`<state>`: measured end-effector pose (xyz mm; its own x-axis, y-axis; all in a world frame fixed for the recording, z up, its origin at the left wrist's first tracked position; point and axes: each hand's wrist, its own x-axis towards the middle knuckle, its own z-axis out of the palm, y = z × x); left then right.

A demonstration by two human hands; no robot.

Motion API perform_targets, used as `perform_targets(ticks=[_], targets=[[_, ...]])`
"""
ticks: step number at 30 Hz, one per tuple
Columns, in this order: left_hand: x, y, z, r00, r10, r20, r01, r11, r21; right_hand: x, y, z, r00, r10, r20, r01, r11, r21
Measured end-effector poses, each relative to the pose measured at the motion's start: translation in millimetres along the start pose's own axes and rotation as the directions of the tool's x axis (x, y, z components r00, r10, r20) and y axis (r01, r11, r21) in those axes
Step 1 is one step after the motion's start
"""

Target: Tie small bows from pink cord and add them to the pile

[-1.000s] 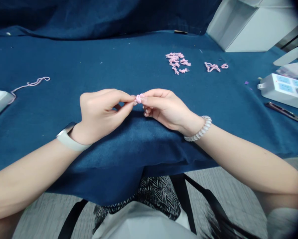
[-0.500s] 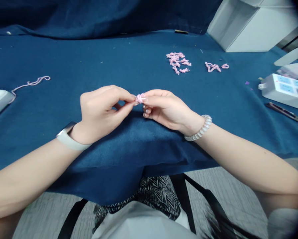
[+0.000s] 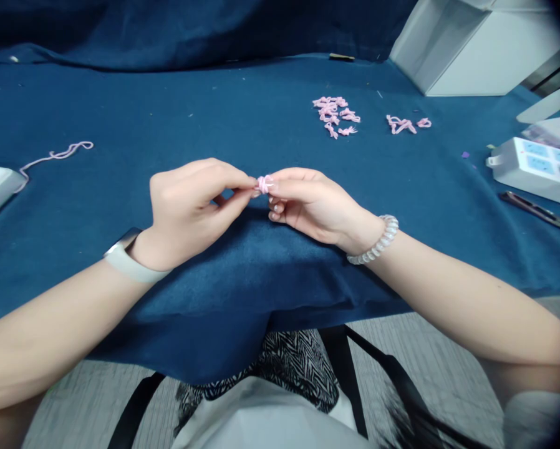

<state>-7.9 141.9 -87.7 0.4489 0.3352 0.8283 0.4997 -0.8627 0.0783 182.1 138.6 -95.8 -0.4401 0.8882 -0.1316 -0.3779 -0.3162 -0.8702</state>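
I pinch a small, knotted piece of pale pink cord (image 3: 264,184) tightly between my left hand (image 3: 196,199) and right hand (image 3: 315,202), near the front edge of the blue cloth-covered tabletop (image 3: 205,134). Its coils look formed, but I judge it unfinished. Two groups of similar knotted pink cord pieces (image 3: 329,113), apparently done, lie toward the back right corner; a loose, thin pink cord (image 3: 55,154), seemingly unworked, lies toward the left edge.
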Motion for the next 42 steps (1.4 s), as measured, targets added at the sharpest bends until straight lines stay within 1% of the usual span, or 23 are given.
perform_targets(ticks=[2,6,12,18,22,26,30,33,36,39,42], targets=[[0,-1,0.6,1.000,0.012,-0.008,-0.012,1.000,-0.004,0,0,0,1.000,0.002,0.002,-0.002,1.000,0.003],[0,0,0.6,1.000,-0.015,0.023,0.015,1.000,-0.008,1,0,0,1.000,0.005,-0.002,-0.005,1.000,0.013],[0,0,0.3,1.000,-0.015,0.022,0.015,1.000,0.016,1,1,0,1.000,0.008,-0.003,-0.008,1.000,0.000],[-1,0,0.5,0.995,-0.059,0.079,0.058,0.998,0.012,1,2,1,1.000,-0.001,-0.029,0.001,1.000,-0.014],[-2,-3,1.9,0.987,-0.084,0.133,0.082,0.996,0.024,1,3,1,0.998,-0.021,-0.053,0.018,0.998,-0.064],[-3,-8,3.1,0.988,-0.048,0.145,0.048,0.999,-0.001,1,4,1,0.997,-0.058,-0.053,0.052,0.992,-0.114],[-3,-9,3.2,0.983,-0.046,0.179,0.050,0.999,-0.018,1,5,0,0.992,-0.121,-0.028,0.115,0.981,-0.156],[-3,-10,3.5,0.984,-0.040,0.174,0.046,0.998,-0.030,2,6,-1,0.985,-0.170,-0.022,0.162,0.967,-0.197],[-4,-9,3.1,0.979,-0.073,0.190,0.076,0.997,-0.011,1,7,-1,0.978,-0.207,-0.021,0.196,0.951,-0.240],[-5,-7,1.6,0.966,-0.117,0.229,0.115,0.993,0.021,1,8,-2,0.970,-0.241,-0.013,0.228,0.931,-0.284],[-5,-6,0.4,0.962,-0.120,0.244,0.120,0.993,0.017,0,7,-3,0.968,-0.253,-0.004,0.238,0.916,-0.324]])
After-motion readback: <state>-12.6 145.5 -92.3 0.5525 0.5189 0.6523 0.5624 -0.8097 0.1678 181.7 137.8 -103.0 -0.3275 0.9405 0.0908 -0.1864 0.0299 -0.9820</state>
